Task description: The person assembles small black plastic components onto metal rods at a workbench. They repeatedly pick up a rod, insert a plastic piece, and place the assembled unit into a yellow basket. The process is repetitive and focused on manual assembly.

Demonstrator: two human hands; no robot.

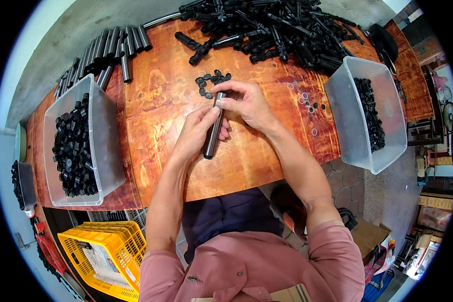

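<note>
A dark, shiny tube (pixel 213 139) slants over the middle of the wooden table (pixel 161 110), its near end pointing toward me. Around its middle my left hand (pixel 200 126) is closed, with the thumb lying along the top and fingertips showing on the far side. The thumb and fingers of my right hand (pixel 246 104) close on the tube's far end; whether a small part sits there is hidden. Just beyond that end lies a loose cluster of small black caps (pixel 206 84).
Clear plastic bins of small black parts stand left (pixel 113 151) and right (pixel 337 110). Metal tubes (pixel 110 45) line the back left, and a heap of black tubular assemblies (pixel 287 35) fills the back. Small clear rings (pixel 305 95) lie right. A yellow crate (pixel 121 241) is below left.
</note>
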